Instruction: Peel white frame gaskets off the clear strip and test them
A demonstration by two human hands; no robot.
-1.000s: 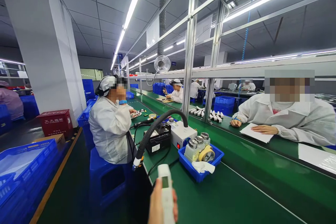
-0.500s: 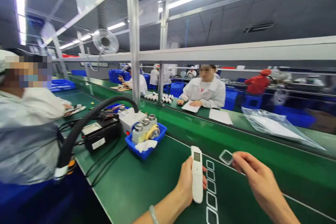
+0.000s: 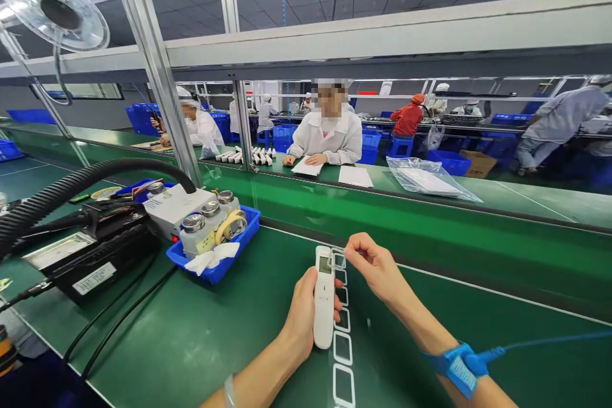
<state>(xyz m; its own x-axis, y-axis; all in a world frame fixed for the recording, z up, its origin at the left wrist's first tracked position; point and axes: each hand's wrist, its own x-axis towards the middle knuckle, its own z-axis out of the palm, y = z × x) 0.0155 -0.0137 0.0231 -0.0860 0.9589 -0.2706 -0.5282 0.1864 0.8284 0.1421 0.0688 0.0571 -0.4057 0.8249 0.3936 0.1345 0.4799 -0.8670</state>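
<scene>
A worker's left hand [image 3: 301, 319] gripped a light, stiff white handheld digital meter [image 3: 324, 296] round its lower body, while the right hand [image 3: 375, 268] pinched beside a thin, fragile-looking frame [image 3: 339, 260], its hold unclear.

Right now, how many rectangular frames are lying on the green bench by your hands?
6 frames in one line on the green bench, right beside the white handheld device; the farthest lies by your right hand. Others may be hidden behind the device.

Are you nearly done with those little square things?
Done: a row of small rounded frames lies on the green belt. In hand: the right hand is at the top frame, and the left hand holds a white handheld device. Left: no other frames show, so I can't tell.
</scene>
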